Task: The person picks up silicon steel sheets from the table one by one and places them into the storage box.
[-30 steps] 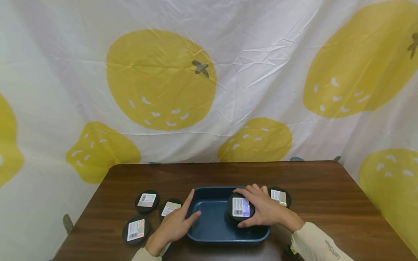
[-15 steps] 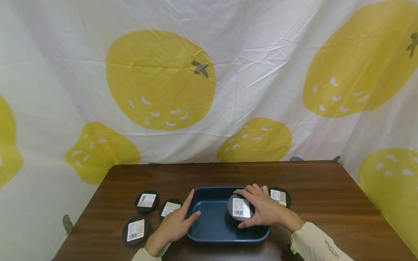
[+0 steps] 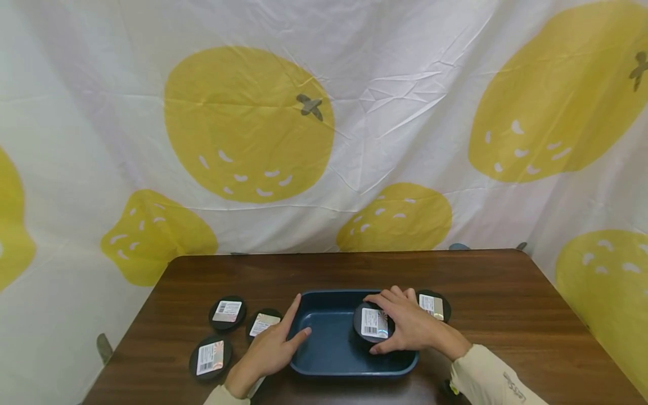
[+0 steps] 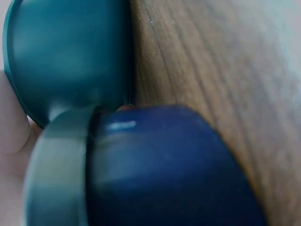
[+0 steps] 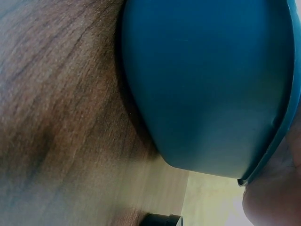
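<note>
A dark blue rectangular tray (image 3: 329, 346) lies on the table. My left hand (image 3: 268, 349) holds its left end, thumb over the rim on the inside and index finger along the outer side. Over the tray's right half, my right hand (image 3: 410, 320) grips a round black jar (image 3: 373, 323) with a white barcode label facing up, thumb at the near edge and fingers at the far edge. The right wrist view has the tray's outer wall (image 5: 207, 94) and part of the hand (image 5: 273, 197) at its rim; the jar is hidden there.
Similar jars lie left of the tray: a far one (image 3: 228, 313), a near one (image 3: 211, 357) and one close to the tray (image 3: 264, 322). Another jar (image 3: 435, 306) sits behind the right hand. A blurred lidded jar (image 4: 155, 165) fills the left wrist view's front. A patterned cloth (image 3: 395, 140) hangs behind.
The jar in my right hand tilts slightly: its top and label catch the light differently and it shifts a touch to the right. My left hand and the tray have stayed put.
</note>
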`<action>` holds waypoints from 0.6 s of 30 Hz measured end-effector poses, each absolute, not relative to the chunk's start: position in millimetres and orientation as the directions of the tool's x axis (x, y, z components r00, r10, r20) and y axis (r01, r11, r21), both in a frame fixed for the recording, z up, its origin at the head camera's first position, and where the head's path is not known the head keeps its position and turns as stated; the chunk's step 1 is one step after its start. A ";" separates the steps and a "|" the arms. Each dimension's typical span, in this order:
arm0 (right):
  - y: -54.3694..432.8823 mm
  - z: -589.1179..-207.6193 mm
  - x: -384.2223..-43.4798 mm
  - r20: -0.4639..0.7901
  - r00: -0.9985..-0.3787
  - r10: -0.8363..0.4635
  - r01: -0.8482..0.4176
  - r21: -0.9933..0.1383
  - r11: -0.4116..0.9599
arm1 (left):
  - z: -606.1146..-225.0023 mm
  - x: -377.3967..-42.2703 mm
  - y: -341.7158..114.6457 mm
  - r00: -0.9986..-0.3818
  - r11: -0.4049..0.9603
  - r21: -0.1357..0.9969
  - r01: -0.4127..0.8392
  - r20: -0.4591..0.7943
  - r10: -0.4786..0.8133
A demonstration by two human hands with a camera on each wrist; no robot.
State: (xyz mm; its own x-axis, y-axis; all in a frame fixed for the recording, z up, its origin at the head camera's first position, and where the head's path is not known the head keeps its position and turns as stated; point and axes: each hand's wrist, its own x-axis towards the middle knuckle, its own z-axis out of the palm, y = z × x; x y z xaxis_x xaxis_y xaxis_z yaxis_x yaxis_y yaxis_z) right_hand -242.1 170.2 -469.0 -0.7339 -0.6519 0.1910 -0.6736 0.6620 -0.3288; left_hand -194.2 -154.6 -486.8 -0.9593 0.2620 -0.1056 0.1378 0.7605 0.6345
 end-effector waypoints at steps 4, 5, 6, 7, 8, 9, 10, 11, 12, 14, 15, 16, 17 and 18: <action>171.2 -469.0 -241.8 0.188 -0.734 -0.653 -0.674 -0.324 0.664 | -486.2 -193.7 -154.2 -0.959 0.760 0.635 0.140 -0.103 0.263; 171.6 -468.9 -241.6 0.188 -0.734 -0.653 -0.674 -0.324 0.664 | -486.1 -193.6 -154.2 -0.960 0.759 0.635 0.141 -0.101 0.263; 172.0 -468.9 -241.4 0.190 -0.733 -0.654 -0.675 -0.324 0.663 | -486.0 -193.5 -154.2 -0.960 0.760 0.634 0.141 -0.100 0.262; 172.5 -469.1 -241.2 0.191 -0.732 -0.655 -0.676 -0.323 0.662 | -485.9 -193.4 -154.2 -0.961 0.761 0.633 0.142 -0.098 0.260; 172.9 -469.4 -241.0 0.193 -0.730 -0.656 -0.679 -0.324 0.659 | -485.8 -193.3 -154.3 -0.961 0.762 0.632 0.141 -0.097 0.259; 173.2 -469.6 -240.8 0.196 -0.728 -0.657 -0.681 -0.325 0.657 | -485.5 -193.2 -154.3 -0.961 0.762 0.632 0.141 -0.097 0.258; 173.5 -469.8 -240.7 0.198 -0.725 -0.659 -0.683 -0.323 0.655 | -485.4 -193.1 -154.3 -0.962 0.762 0.632 0.140 -0.097 0.257; 173.7 -470.0 -240.5 0.200 -0.724 -0.660 -0.685 -0.325 0.652 | -485.2 -193.0 -154.4 -0.962 0.761 0.633 0.139 -0.097 0.256; 174.0 -470.3 -240.4 0.202 -0.722 -0.662 -0.687 -0.324 0.651 | -485.2 -193.0 -154.4 -0.962 0.762 0.633 0.138 -0.099 0.256; 174.4 -470.5 -240.2 0.201 -0.721 -0.663 -0.688 -0.323 0.650 | -484.8 -193.0 -154.2 -0.961 0.760 0.635 0.138 -0.100 0.258; 174.6 -470.4 -240.1 0.198 -0.722 -0.663 -0.686 -0.323 0.651 | -484.3 -192.9 -154.1 -0.961 0.758 0.637 0.139 -0.099 0.259; 174.8 -470.4 -240.0 0.195 -0.723 -0.662 -0.685 -0.324 0.652 | -484.3 -193.0 -153.9 -0.961 0.758 0.637 0.139 -0.099 0.260; 175.0 -470.2 -239.8 0.192 -0.724 -0.663 -0.684 -0.326 0.653 | -484.0 -192.9 -153.7 -0.961 0.758 0.637 0.139 -0.099 0.260; 175.2 -470.1 -239.8 0.190 -0.724 -0.664 -0.684 -0.326 0.653 | -483.8 -192.9 -153.6 -0.961 0.758 0.638 0.139 -0.099 0.259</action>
State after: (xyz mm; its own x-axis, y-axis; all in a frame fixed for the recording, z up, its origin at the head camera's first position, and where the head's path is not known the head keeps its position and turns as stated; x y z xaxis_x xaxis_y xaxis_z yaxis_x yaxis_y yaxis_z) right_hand -239.8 175.2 -470.1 -0.7237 -0.6635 0.1897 -0.6839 0.6526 -0.3263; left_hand -192.9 -153.6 -483.8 -0.9608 0.2591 -0.0991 0.1386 0.7578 0.6376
